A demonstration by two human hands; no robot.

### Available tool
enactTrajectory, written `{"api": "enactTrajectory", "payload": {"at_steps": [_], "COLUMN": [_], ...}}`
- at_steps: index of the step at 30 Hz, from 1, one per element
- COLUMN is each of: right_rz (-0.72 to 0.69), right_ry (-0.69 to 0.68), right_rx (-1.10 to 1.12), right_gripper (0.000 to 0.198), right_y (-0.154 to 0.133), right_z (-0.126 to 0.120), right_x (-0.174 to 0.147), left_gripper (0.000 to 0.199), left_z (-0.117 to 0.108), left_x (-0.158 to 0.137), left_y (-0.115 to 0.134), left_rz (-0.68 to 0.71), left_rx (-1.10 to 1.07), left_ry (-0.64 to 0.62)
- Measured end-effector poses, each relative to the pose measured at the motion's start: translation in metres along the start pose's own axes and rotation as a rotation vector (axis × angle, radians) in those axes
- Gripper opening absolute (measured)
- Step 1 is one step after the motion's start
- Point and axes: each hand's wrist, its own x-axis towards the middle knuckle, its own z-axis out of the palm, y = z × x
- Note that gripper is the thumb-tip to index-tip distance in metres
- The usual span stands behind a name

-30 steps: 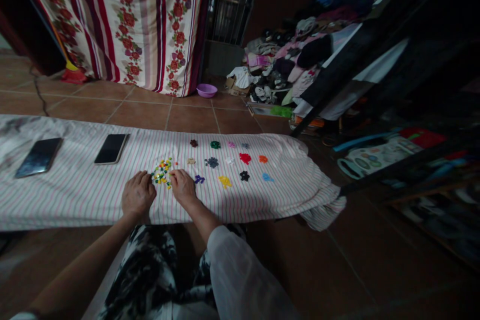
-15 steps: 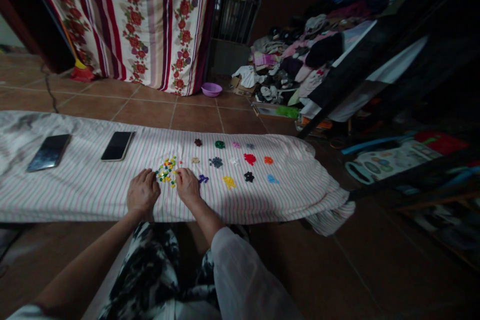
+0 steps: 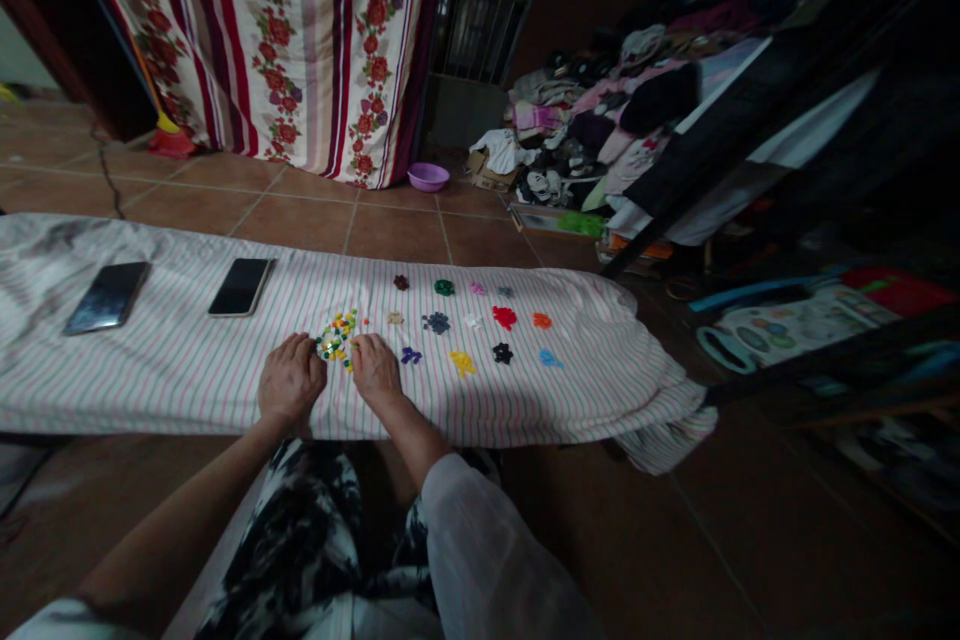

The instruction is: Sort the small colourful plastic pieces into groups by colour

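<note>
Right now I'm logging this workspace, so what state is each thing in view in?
Left hand: fingers curled, beside the mixed pieces
Right hand: fingertips drawn together, grip unclear
Mixed pieces: loose, colours mingled
Yellow pieces: clustered apart
Black pieces: clustered apart
Left phone: flat, screen dark
Right phone: flat, screen dark
Striped cloth: spread, bunched at right end
Purple basin: upright on floor
Curtain: hanging

Yellow, green pieces (image 3: 344,322); striped cloth (image 3: 187,370)
</note>
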Motion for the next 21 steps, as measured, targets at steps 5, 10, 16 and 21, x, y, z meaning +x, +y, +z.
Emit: {"api": "enactTrajectory", "payload": {"at_steps": [5,10,16,21], "right_rz": [0.004,0.017,0.001,0.003], "right_ry": [0.01,0.02,0.005,0.001], "right_rx": [-0.024,-0.019,-0.009,-0.003], "right_gripper": [0.016,0.016,0.014,0.013], "right_y": [0.0,0.001,0.002,0.002], "right_z": [0.002,0.002,0.001,0.0], "right_x": [0.001,0.001,0.002,0.002], "left_gripper": [0.044,0.071,0.08,0.069], "left_z": [-0.007,-0.001,0.012,0.014], "left_x": [0.003,0.003,0.004,0.006], "left_y": [0.003,-0.002,-0.008,-0.004], "left_rz": [0.084,0.186,0.122,0.077], "left_rx": [-0.054,-0.046,0.008,0.029], "left_ry": [-0.078,-0.16,-0.19,-0.191]}}
